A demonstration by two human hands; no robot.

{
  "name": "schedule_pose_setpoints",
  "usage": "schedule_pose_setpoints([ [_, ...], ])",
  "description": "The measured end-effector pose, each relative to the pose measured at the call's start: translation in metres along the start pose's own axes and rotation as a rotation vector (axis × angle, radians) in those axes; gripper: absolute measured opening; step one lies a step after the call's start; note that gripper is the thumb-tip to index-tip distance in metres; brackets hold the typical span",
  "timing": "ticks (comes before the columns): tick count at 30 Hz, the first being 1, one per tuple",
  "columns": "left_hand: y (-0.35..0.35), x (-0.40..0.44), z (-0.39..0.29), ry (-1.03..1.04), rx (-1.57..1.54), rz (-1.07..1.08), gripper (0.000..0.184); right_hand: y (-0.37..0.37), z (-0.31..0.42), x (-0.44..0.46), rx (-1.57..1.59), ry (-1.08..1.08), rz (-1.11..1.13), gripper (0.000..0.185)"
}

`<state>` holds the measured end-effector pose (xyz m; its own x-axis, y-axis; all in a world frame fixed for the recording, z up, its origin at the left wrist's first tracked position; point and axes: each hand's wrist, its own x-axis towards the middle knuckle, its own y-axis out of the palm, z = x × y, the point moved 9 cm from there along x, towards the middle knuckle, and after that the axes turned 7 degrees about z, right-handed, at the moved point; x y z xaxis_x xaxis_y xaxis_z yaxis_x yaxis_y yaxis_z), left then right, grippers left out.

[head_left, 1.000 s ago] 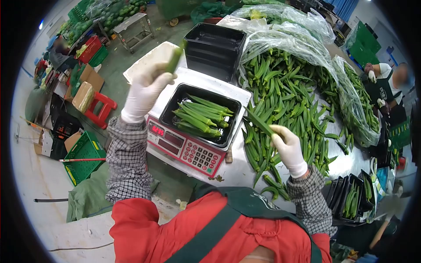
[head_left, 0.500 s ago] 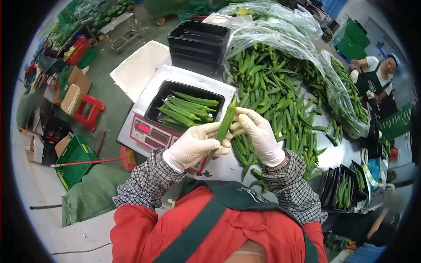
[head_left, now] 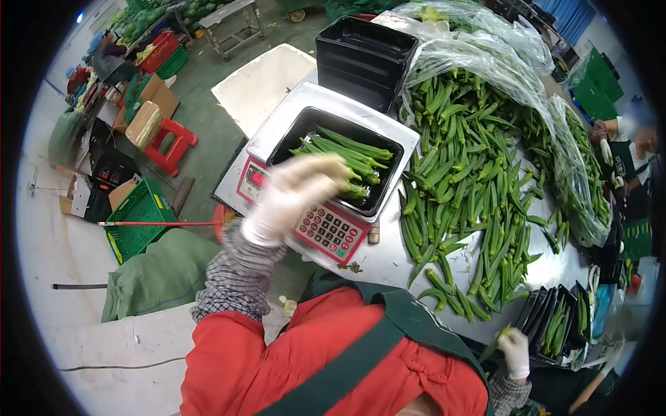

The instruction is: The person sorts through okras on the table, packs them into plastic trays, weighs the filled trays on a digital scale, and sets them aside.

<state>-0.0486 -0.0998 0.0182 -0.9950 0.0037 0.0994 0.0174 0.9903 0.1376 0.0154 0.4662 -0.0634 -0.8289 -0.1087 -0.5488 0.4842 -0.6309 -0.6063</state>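
Observation:
My gloved left hand (head_left: 295, 194) is over the near-left edge of a black tray (head_left: 399, 156). It is smeared by motion, and I cannot tell whether its fingers touch the okra (head_left: 354, 149) lying in that tray. The tray sits on a weighing scale (head_left: 305, 97) with a red-edged keypad and a lit red display. My gloved right hand (head_left: 515, 353) is low at the right, beyond the table's near edge, with its fingers closed on an okra pod (head_left: 494, 342). Close to it are black trays (head_left: 531, 312), some with okra pods inside.
A large heap of okra (head_left: 479, 180) spills from clear plastic bags (head_left: 479, 59) over the metal table (head_left: 378, 270). Stacked black trays (head_left: 361, 66) and a white foam box (head_left: 263, 80) stand behind the scale. A person (head_left: 635, 156) is at the right.
My hands have parted: the left has moved over the tray on the scale. The right has swung down and right, and now holds an okra pod. The view has shifted.

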Motion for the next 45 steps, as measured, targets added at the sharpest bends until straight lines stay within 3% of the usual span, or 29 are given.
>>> schedule_pose_setpoints([
  [1,-0.032,-0.002,-0.016,0.047,0.148,-0.156,0.031,0.009,-0.054,-0.01,-0.068,0.178,0.059,0.019],
  [4,-0.117,-0.021,-0.041,0.175,0.284,-0.542,0.03,-0.004,-0.074,-0.024,-0.065,0.123,-0.221,0.024],
  [5,-0.137,-0.026,-0.044,0.199,0.257,-0.59,0.03,-0.003,-0.04,-0.017,0.126,0.033,-0.245,0.025],
  [9,-0.145,-0.028,-0.052,0.176,0.418,-0.587,0.03,0.009,0.03,0.031,0.025,-0.18,-0.252,0.021],
  [13,-0.07,0.003,-0.03,0.114,0.7,-0.199,0.029,0.042,0.085,0.066,0.063,-0.303,-0.141,0.023],
  [15,-0.026,0.019,-0.03,0.317,1.08,0.038,0.033,0.046,0.099,0.071,0.018,-0.343,-0.126,0.023],
  [18,-0.005,0.033,-0.011,0.32,1.307,0.227,0.035,0.046,0.102,0.067,0.006,-0.344,-0.122,0.023],
  [21,-0.005,0.048,0.011,0.147,1.441,0.36,0.038,0.045,0.076,0.064,-0.007,-0.288,-0.155,0.024],
  [25,-0.007,0.053,0.006,0.301,1.394,0.416,0.032,0.051,0.058,0.064,0.05,-0.252,-0.13,0.025],
  [27,-0.017,0.054,-0.021,0.341,1.196,0.322,0.023,0.052,0.062,0.065,0.052,-0.242,-0.119,0.026],
  [28,-0.033,0.051,-0.041,0.316,0.991,0.141,0.022,0.053,0.062,0.067,0.063,-0.244,-0.118,0.026],
  [29,-0.051,0.046,-0.054,0.135,0.744,0.019,0.02,0.055,0.063,0.068,0.074,-0.244,-0.116,0.026],
  [30,-0.082,0.044,-0.063,0.206,0.76,-0.132,0.021,0.057,0.064,0.07,0.095,-0.228,-0.099,0.025],
  [31,-0.093,0.034,-0.082,0.233,0.523,-0.199,0.023,0.058,0.065,0.071,0.114,-0.212,-0.083,0.025],
  [35,-0.133,0.006,-0.089,0.311,0.008,-0.204,0.028,0.059,0.083,0.078,0.084,-0.268,-0.062,0.024],
  [38,-0.133,-0.006,-0.068,0.253,-0.154,-0.238,0.028,0.064,0.104,0.091,0.052,-0.321,-0.033,0.023],
  [41,-0.115,-0.007,-0.044,0.064,0.221,-0.295,0.024,0.072,0.151,0.096,-0.035,-0.506,-0.013,0.022],
  [43,-0.083,-0.001,-0.03,-0.122,0.452,-0.162,0.019,0.078,0.181,0.096,-0.039,-0.508,0.034,0.022],
  [45,-0.073,0.011,-0.015,-0.081,0.841,-0.106,0.023,0.084,0.2,0.098,-0.082,-0.519,0.071,0.023],
])
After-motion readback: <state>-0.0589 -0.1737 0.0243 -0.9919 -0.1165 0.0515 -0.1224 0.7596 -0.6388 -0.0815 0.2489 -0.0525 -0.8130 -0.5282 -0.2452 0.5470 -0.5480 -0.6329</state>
